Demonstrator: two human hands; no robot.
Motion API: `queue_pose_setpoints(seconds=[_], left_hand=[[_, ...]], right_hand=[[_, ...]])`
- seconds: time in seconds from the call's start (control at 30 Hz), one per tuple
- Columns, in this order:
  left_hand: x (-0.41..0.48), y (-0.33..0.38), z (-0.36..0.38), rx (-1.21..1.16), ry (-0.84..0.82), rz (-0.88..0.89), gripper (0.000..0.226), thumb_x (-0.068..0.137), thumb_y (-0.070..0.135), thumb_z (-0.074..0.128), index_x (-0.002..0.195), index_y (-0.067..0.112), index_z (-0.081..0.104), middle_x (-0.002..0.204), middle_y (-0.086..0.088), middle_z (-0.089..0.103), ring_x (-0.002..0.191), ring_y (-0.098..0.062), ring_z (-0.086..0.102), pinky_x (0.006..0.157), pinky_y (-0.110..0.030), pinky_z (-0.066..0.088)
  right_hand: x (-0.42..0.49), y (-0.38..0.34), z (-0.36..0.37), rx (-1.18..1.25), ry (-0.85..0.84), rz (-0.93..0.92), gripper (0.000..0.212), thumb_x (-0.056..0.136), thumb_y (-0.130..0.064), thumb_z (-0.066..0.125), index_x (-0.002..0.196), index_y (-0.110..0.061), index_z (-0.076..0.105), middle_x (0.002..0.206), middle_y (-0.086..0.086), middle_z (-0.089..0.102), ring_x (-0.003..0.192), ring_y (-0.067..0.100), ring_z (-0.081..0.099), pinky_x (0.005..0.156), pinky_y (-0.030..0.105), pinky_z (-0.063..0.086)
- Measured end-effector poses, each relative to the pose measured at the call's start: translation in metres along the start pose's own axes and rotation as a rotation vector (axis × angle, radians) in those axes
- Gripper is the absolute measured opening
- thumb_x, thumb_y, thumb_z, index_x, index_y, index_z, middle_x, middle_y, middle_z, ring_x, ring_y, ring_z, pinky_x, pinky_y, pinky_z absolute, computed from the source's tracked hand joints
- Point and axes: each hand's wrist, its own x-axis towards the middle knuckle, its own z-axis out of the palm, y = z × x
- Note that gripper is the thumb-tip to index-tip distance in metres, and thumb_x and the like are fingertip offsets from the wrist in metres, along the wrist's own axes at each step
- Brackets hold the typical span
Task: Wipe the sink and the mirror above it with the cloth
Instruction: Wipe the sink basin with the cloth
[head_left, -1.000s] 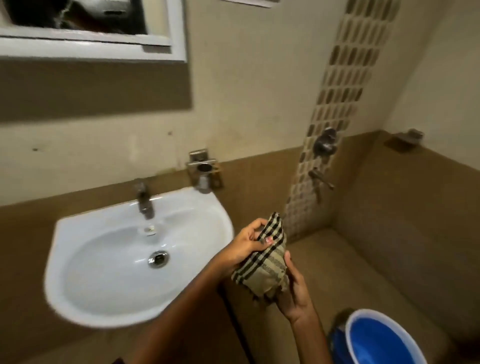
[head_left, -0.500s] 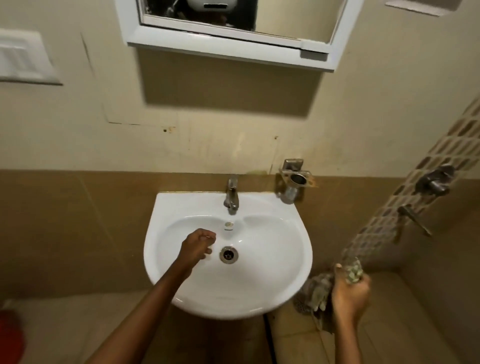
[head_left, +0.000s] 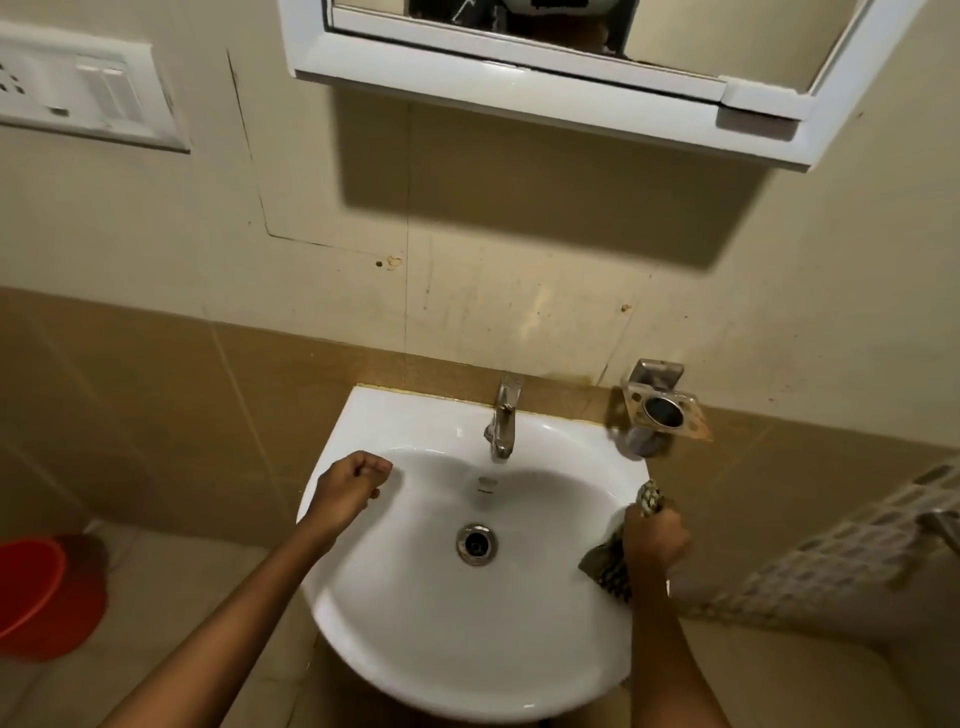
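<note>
A white wall-hung sink (head_left: 519, 649) fills the lower middle, with a steel tap (head_left: 503, 421) at its back and a drain (head_left: 476, 543) in the bowl. My right hand (head_left: 655, 540) is shut on a bunched checked cloth (head_left: 610, 566) at the sink's right rim; the cloth hangs over the rim edge. My left hand (head_left: 349, 493) is a closed fist over the sink's left rim, holding nothing. The white-framed mirror (head_left: 545, 78) hangs on the wall above, cut off by the top edge.
A steel holder (head_left: 660, 410) is fixed to the wall right of the tap. A white switch plate (head_left: 83, 93) sits on the wall at upper left. A red bucket (head_left: 36, 587) stands on the floor at left. Patterned tiles (head_left: 857, 551) run at right.
The view has swung left and closer to the sink. My left hand let go of the cloth and moved to the left rim. My right hand brought the cloth up against the right rim.
</note>
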Motion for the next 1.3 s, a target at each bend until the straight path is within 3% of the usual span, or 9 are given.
queue_pose_setpoints(seconds=[0.17, 0.27, 0.53, 0.67, 0.8, 0.93, 1.1, 1.2, 1.3], left_hand=[[0.019, -0.009, -0.009, 0.085, 0.153, 0.086, 0.022, 0.086, 0.005, 0.056, 0.073, 0.022, 0.061, 0.087, -0.002, 0.061, 0.088, -0.024, 0.057, 0.073, -0.029, 0.043], [0.027, -0.020, -0.018, 0.312, 0.275, 0.130, 0.018, 0.083, 0.005, 0.058, 0.090, 0.019, 0.064, 0.107, -0.011, 0.059, 0.105, -0.032, 0.054, 0.090, -0.040, 0.042], [0.032, -0.068, -0.023, 0.536, 0.309, 0.127, 0.063, 0.085, 0.051, 0.027, 0.122, 0.009, 0.053, 0.116, -0.015, 0.063, 0.110, -0.036, 0.056, 0.099, -0.053, 0.040], [0.035, -0.078, -0.016, 0.532, 0.317, 0.181, 0.061, 0.088, 0.045, 0.022, 0.129, 0.008, 0.048, 0.131, -0.017, 0.055, 0.124, -0.035, 0.047, 0.106, -0.053, 0.035], [0.040, -0.080, -0.015, 0.561, 0.310, 0.215, 0.053, 0.090, 0.037, 0.025, 0.127, 0.005, 0.047, 0.131, -0.020, 0.053, 0.128, -0.037, 0.043, 0.108, -0.052, 0.033], [0.039, -0.078, -0.016, 0.549, 0.307, 0.209, 0.047, 0.090, 0.030, 0.030, 0.127, 0.005, 0.046, 0.132, -0.020, 0.052, 0.131, -0.036, 0.039, 0.108, -0.051, 0.033], [0.038, -0.079, -0.016, 0.499, 0.283, 0.204, 0.044, 0.094, 0.030, 0.029, 0.128, 0.006, 0.043, 0.134, -0.020, 0.049, 0.135, -0.034, 0.034, 0.109, -0.052, 0.033], [0.038, -0.079, -0.015, 0.470, 0.289, 0.219, 0.040, 0.095, 0.022, 0.037, 0.131, 0.005, 0.041, 0.140, -0.020, 0.044, 0.140, -0.030, 0.027, 0.112, -0.047, 0.030], [0.037, -0.077, -0.014, 0.464, 0.301, 0.241, 0.043, 0.095, 0.020, 0.040, 0.134, 0.004, 0.038, 0.145, -0.017, 0.039, 0.143, -0.027, 0.022, 0.114, -0.040, 0.025]], right_hand=[[0.010, 0.021, 0.029, -0.077, 0.173, -0.223, 0.049, 0.090, -0.035, 0.038, 0.096, 0.006, 0.064, 0.086, 0.033, 0.059, 0.086, 0.046, 0.054, 0.075, 0.049, 0.043], [0.015, 0.006, 0.042, 0.099, 0.233, -0.224, 0.053, 0.091, -0.034, 0.031, 0.092, 0.008, 0.063, 0.085, 0.031, 0.056, 0.075, 0.045, 0.055, 0.064, 0.045, 0.046], [0.029, -0.069, 0.079, 0.345, 0.201, -0.196, 0.035, 0.097, -0.028, 0.040, 0.100, 0.003, 0.057, 0.093, 0.025, 0.063, 0.091, 0.041, 0.059, 0.083, 0.049, 0.048], [0.018, -0.081, 0.122, 0.079, 0.052, -0.340, 0.052, 0.094, -0.030, 0.027, 0.122, 0.003, 0.055, 0.124, 0.026, 0.058, 0.120, 0.042, 0.050, 0.102, 0.056, 0.039], [-0.014, -0.085, 0.139, 0.038, -0.083, -0.531, 0.041, 0.087, -0.013, 0.047, 0.123, 0.003, 0.056, 0.122, 0.025, 0.061, 0.115, 0.040, 0.055, 0.098, 0.052, 0.046], [-0.026, -0.086, 0.136, 0.045, -0.308, -0.744, 0.054, 0.085, -0.033, 0.043, 0.130, -0.004, 0.050, 0.129, 0.015, 0.058, 0.123, 0.032, 0.050, 0.100, 0.049, 0.045], [-0.049, -0.063, 0.125, 0.022, -0.168, -0.737, 0.050, 0.088, -0.022, 0.039, 0.132, 0.001, 0.048, 0.136, 0.021, 0.051, 0.132, 0.038, 0.040, 0.112, 0.055, 0.028], [-0.090, -0.059, 0.137, 0.153, -0.195, -0.686, 0.047, 0.091, -0.017, 0.037, 0.132, 0.004, 0.046, 0.137, 0.027, 0.046, 0.134, 0.036, 0.032, 0.107, 0.059, 0.034], [-0.091, -0.062, 0.142, 0.240, -0.106, -0.700, 0.038, 0.086, 0.006, 0.051, 0.124, 0.005, 0.055, 0.107, 0.021, 0.059, 0.102, 0.025, 0.047, 0.085, 0.034, 0.050]])
